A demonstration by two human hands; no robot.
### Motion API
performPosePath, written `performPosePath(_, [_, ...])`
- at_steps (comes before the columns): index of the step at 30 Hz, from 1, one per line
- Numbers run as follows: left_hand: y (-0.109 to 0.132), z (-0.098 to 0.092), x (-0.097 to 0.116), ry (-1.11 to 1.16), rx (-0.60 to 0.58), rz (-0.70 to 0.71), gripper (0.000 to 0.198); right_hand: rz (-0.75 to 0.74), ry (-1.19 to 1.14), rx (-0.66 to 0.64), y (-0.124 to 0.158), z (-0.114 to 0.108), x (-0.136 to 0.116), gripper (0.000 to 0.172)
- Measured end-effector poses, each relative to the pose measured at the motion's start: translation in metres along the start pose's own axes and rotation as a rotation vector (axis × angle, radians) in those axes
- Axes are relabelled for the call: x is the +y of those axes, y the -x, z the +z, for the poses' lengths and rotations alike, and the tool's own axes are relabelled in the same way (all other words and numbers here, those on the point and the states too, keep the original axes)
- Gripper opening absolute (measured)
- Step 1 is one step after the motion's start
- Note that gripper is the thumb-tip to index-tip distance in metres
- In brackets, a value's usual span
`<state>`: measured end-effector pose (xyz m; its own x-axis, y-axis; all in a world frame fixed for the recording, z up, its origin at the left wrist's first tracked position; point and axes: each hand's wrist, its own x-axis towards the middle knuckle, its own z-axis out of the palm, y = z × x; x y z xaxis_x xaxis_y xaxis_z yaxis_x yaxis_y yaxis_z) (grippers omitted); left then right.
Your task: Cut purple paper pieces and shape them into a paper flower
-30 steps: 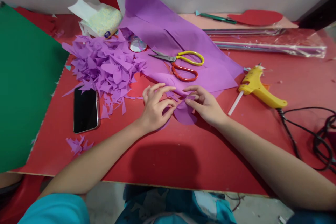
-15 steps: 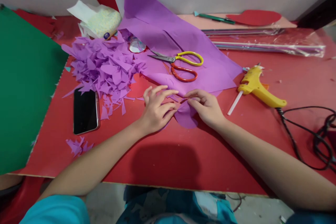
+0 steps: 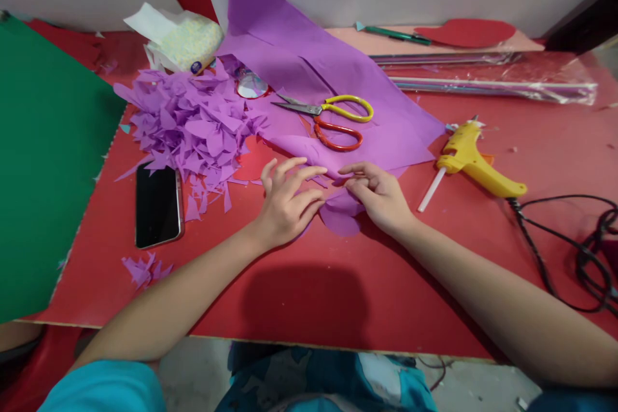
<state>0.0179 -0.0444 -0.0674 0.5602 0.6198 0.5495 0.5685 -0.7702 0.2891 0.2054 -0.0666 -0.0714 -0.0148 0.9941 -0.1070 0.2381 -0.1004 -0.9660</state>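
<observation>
A rounded purple paper cutout lies on the red table between my hands. My right hand pinches its upper right edge between thumb and fingers. Over the cutout's left side is my left hand, fingers spread and thumb tip touching the paper; part of the cutout is hidden beneath it. Just beyond my fingertips lies a large purple paper sheet with a curled near edge. Scissors with one yellow and one red handle rest on that sheet, blades partly apart.
Purple paper scraps are heaped at left, partly over a phone. A yellow glue gun with its black cord lies at right. Behind are plastic-wrapped sticks, a green pen and a tissue pack. Green board covers the far left.
The cutout's right part has tilted or folded slightly under my right fingers, its lower edge shifting a little left. Both hands stay almost in place.
</observation>
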Motion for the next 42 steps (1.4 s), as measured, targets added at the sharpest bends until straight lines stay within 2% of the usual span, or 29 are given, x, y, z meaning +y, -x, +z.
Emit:
performPosePath(3, [-0.0004,0.0006,-0.0004,0.009,-0.021,-0.078,0.013,-0.109,0.116,0.088,0.0009,0.0012,0.0041,0.023])
performPosePath(6, [-0.0003,0.0020,-0.0010,-0.007,-0.069,-0.118,0.013,-0.352,0.351,0.178,0.0030,0.0032,0.0046,0.020])
performPosePath(8, [-0.0001,0.0026,-0.0011,-0.006,-0.108,-0.122,0.013,-0.488,0.534,0.153,0.0051,0.0047,0.0028,0.011])
performPosePath(11, [0.0003,0.0029,-0.0012,0.010,-0.152,-0.116,0.013,-0.570,0.706,0.064,0.0079,0.0071,0.0004,0.007])
performPosePath(17, [0.0006,0.0035,-0.0014,0.018,-0.215,-0.091,0.016,-0.553,0.787,0.010,0.0079,0.0092,0.0012,0.010])
performPosePath(25, [0.0002,0.0037,-0.0022,0.028,-0.264,-0.121,0.013,-0.518,0.745,0.014,0.0055,0.0082,0.0040,0.007])
performPosePath(35, [0.0001,0.0039,-0.0028,0.067,-0.241,-0.141,0.013,-0.561,0.703,0.034,0.0056,0.0078,0.0030,0.004])
performPosePath(42, [0.0005,0.0035,-0.0021,0.074,-0.244,-0.110,0.015,-0.595,0.767,-0.021,0.0070,0.0075,0.0026,0.009])
